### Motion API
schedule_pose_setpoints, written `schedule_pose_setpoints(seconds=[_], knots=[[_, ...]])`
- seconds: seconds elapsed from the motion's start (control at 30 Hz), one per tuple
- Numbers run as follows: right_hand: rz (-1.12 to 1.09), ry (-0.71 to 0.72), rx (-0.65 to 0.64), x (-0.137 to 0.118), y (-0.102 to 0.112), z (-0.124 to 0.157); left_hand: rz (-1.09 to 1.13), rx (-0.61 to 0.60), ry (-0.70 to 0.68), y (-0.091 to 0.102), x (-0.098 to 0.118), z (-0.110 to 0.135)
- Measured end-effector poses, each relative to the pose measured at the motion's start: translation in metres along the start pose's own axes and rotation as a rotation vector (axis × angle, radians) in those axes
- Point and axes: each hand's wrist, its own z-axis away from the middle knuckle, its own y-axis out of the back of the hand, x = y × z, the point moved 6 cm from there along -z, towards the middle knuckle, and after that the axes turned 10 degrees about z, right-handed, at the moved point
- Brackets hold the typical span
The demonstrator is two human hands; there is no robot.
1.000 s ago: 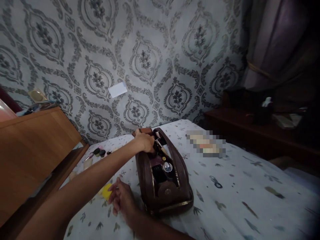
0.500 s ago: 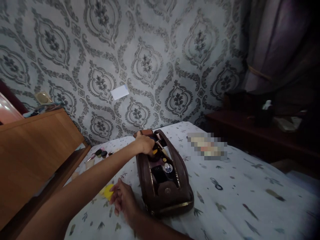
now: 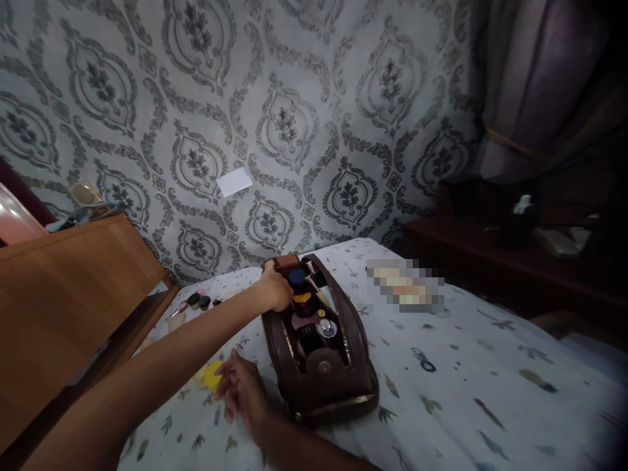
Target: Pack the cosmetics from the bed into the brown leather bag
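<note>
A brown zip-top toiletry bag [image 3: 321,386] lies open on the patterned bedsheet [image 3: 466,366]. Small jars, a dark-lidded pot and a round silver cap show inside the bag. My left hand [image 3: 275,292] reaches across to the bag's far left rim, with its fingers curled over the edge. My right hand [image 3: 241,387] rests on the sheet just left of the bag's near end, fingers loose and apart, holding nothing. A yellow round sponge [image 3: 210,376] lies right beside my right hand.
Several small cosmetics [image 3: 197,301] lie on the sheet near the wooden headboard [image 3: 73,294] at the left. A blurred-out flat item [image 3: 406,285] sits right of the bag. A dark side table [image 3: 510,261] with clutter stands at the right, under a curtain.
My left hand has drawn back out of the bag's opening to its left rim, uncovering a dark-lidded pot and an orange item inside. My right hand has stayed put.
</note>
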Motion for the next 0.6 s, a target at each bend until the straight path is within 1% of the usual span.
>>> schedule_pose_setpoints(seconds=[0.17,0.3,0.43,0.5,0.53,0.6], knots=[[-0.009,-0.01,0.011,-0.001,0.0,0.002,0.083,0.055,0.015,0.005,0.0,0.001],[-0.014,-0.009,0.022,-0.001,0.001,0.002,0.076,0.028,-0.01,0.01,0.004,0.003],[0.01,-0.023,0.016,0.001,0.0,-0.001,0.082,0.031,0.001,0.018,-0.001,0.008],[0.013,-0.02,0.016,0.001,0.0,-0.002,0.115,0.074,-0.002,0.022,-0.006,0.013],[0.011,-0.012,0.015,0.001,0.001,-0.002,0.146,0.12,-0.019,0.025,-0.008,0.017],[-0.007,0.007,0.019,0.0,0.001,-0.001,0.227,0.272,-0.069,0.032,-0.012,0.029]])
